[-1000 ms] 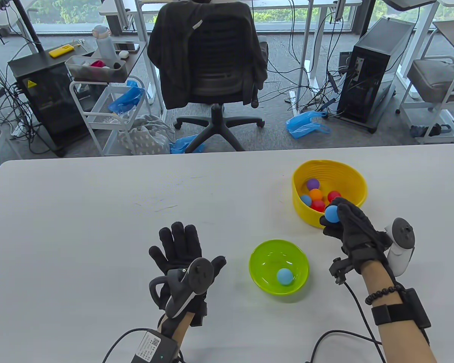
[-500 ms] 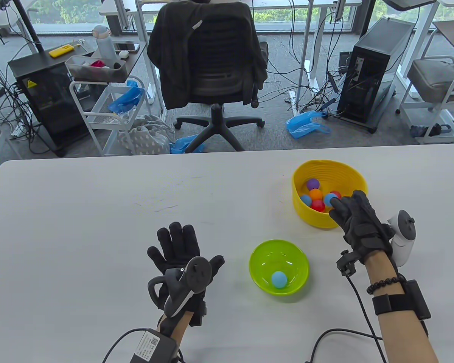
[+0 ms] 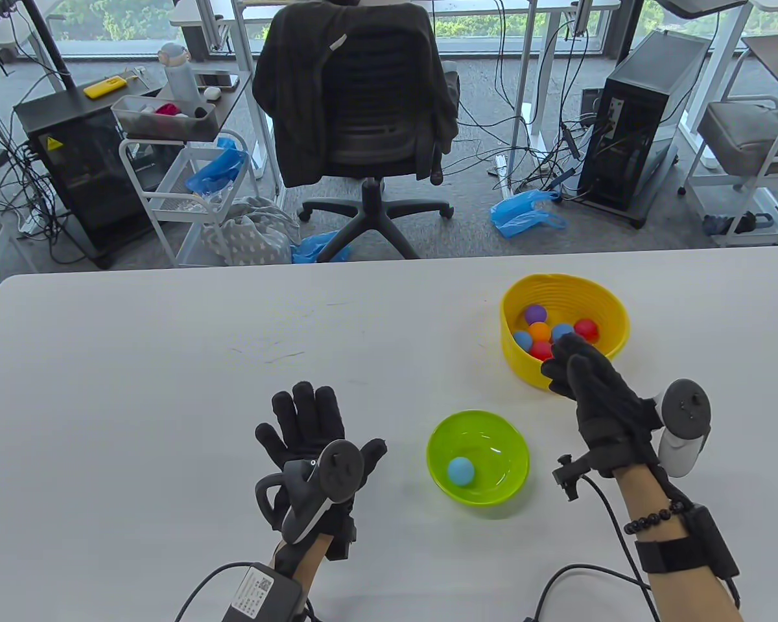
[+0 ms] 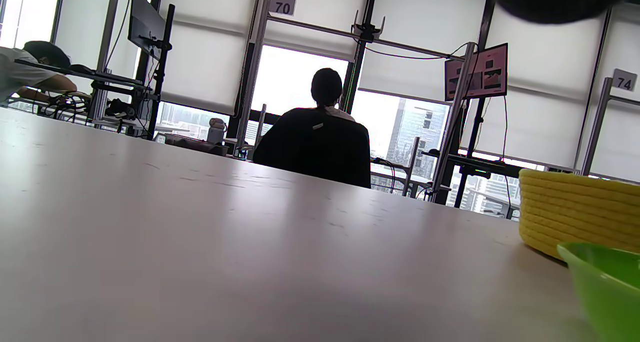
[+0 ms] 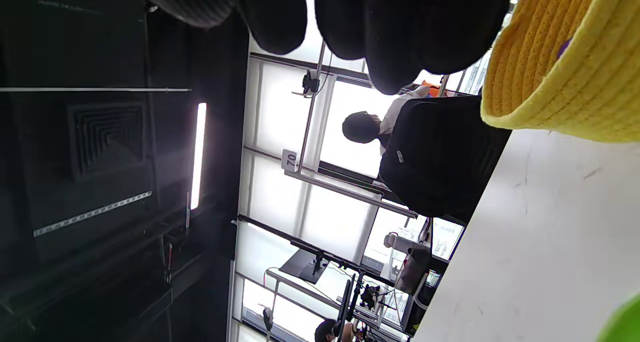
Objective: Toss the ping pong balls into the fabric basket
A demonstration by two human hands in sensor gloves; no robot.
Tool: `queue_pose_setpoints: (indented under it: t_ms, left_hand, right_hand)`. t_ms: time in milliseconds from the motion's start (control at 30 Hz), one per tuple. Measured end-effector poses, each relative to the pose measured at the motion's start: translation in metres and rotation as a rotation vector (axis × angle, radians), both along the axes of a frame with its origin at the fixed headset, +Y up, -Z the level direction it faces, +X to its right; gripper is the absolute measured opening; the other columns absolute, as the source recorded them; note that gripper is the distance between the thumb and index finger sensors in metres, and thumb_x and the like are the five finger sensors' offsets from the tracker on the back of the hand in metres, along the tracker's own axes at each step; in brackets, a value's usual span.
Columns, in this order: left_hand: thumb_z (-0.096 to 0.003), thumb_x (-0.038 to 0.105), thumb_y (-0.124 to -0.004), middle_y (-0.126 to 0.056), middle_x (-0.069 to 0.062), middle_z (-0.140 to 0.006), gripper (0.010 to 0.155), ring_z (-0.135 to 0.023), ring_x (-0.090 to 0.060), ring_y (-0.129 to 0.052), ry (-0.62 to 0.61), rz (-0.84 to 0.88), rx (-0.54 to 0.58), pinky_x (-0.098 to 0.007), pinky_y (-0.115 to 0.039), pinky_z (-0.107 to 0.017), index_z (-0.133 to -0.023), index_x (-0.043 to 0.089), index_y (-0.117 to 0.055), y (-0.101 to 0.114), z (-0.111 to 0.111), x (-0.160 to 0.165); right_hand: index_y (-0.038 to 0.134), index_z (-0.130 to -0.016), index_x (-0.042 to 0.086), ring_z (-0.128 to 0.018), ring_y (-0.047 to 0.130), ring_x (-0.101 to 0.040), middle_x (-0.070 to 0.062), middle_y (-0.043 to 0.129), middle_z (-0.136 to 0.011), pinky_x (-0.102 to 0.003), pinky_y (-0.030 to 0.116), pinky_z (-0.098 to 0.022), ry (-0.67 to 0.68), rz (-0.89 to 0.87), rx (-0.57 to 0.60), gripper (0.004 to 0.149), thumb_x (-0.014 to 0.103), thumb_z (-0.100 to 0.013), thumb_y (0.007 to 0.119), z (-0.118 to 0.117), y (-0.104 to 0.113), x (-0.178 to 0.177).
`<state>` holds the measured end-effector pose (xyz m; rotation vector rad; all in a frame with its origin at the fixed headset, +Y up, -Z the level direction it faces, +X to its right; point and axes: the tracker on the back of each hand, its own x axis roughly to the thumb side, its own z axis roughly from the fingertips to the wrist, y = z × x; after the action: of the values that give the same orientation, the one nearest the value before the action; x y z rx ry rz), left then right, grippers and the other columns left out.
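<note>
Fingers (image 3: 574, 369) of my right hand (image 3: 596, 395) are stretched out loosely and carry nothing now; a second ago they pinched a blue ball just outside the basket wall, and half a second ago they were reaching over the rim with it. That blue ball (image 3: 562, 332) now lies inside the yellow fabric basket (image 3: 612, 304), beside the orange and red ones, so I judge this toss landed. My hand hangs at the basket's near wall, touching nothing that I can make out; from the right wrist view the fingertips dangle free beside the woven yellow side.

My left hand (image 3: 311, 421) is nearer to me, spread flat on the table (image 3: 136, 389) with fingers wide, holding nothing, just as it was a second ago.

Between the hands sits the green bowl (image 3: 515, 440) with one light blue ball (image 3: 460, 471) left in it; that ball has rolled towards the bowl's left side. I judge it is the last to fetch.

Farther off, beyond the table edge, stands the office chair (image 3: 363, 97).
</note>
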<state>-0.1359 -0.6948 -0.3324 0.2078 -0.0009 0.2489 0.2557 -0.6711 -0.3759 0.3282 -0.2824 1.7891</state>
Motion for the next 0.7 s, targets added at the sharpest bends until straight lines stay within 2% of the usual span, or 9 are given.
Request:
queue_pose_setpoints:
  t_ms: [167, 300, 467, 567, 700]
  left_hand:
    - [-0.0433, 0.067, -0.071, -0.008, -0.016, -0.124, 0.102, -0.112, -0.047, -0.005, -0.018, 0.006, 0.010, -0.078, -0.013, -0.073, -0.116, 0.012, -0.025, 0.002, 0.002, 0.002]
    - [-0.0432, 0.067, -0.071, -0.008, -0.016, -0.124, 0.102, -0.112, -0.047, -0.006, -0.025, 0.008, 0.008, -0.078, -0.013, -0.073, -0.116, 0.012, -0.025, 0.002, 0.003, 0.004]
    - [-0.0430, 0.067, -0.071, -0.008, -0.016, -0.124, 0.102, -0.112, -0.047, -0.006, -0.027, 0.003, 0.006, -0.078, -0.013, -0.073, -0.116, 0.012, -0.025, 0.001, 0.003, 0.005]
    - [-0.0431, 0.067, -0.071, -0.008, -0.016, -0.124, 0.102, -0.112, -0.047, -0.006, -0.025, 0.002, 0.006, -0.078, -0.013, -0.073, -0.116, 0.012, -0.025, 0.001, 0.003, 0.006]
    - [-0.0431, 0.067, -0.071, -0.008, -0.016, -0.124, 0.102, -0.112, -0.048, -0.006, -0.022, 0.003, 0.006, -0.078, -0.013, -0.073, -0.116, 0.012, -0.025, 0.001, 0.003, 0.006]
  right_hand:
    - [0.074, -0.100, 0.016, -0.082, 0.086, -0.047, -0.023, 0.070, -0.106, -0.057, 0.076, -0.060, 0.036, 0.349, 0.136, 0.050, 0.043, -0.057, 0.073, 0.018, 0.004, -0.032]
    - [0.076, -0.099, 0.016, -0.083, 0.085, -0.048, -0.023, 0.071, -0.106, -0.059, 0.075, -0.062, 0.125, 0.655, 0.177, 0.051, 0.041, -0.055, 0.076, 0.027, 0.002, -0.060]
    - [0.074, -0.101, 0.018, -0.087, 0.082, -0.049, -0.023, 0.067, -0.109, -0.060, 0.073, -0.064, 0.253, 0.885, 0.109, 0.050, 0.039, -0.055, 0.077, 0.027, -0.018, -0.089]
    - [0.076, -0.100, 0.020, -0.091, 0.075, -0.053, -0.024, 0.061, -0.112, -0.064, 0.067, -0.066, 0.319, 0.947, 0.037, 0.047, 0.038, -0.056, 0.076, 0.023, -0.036, -0.099]
    - [0.075, -0.101, 0.020, -0.094, 0.070, -0.055, -0.023, 0.056, -0.115, -0.065, 0.062, -0.069, 0.392, 1.024, -0.031, 0.047, 0.037, -0.057, 0.075, 0.021, -0.047, -0.109]
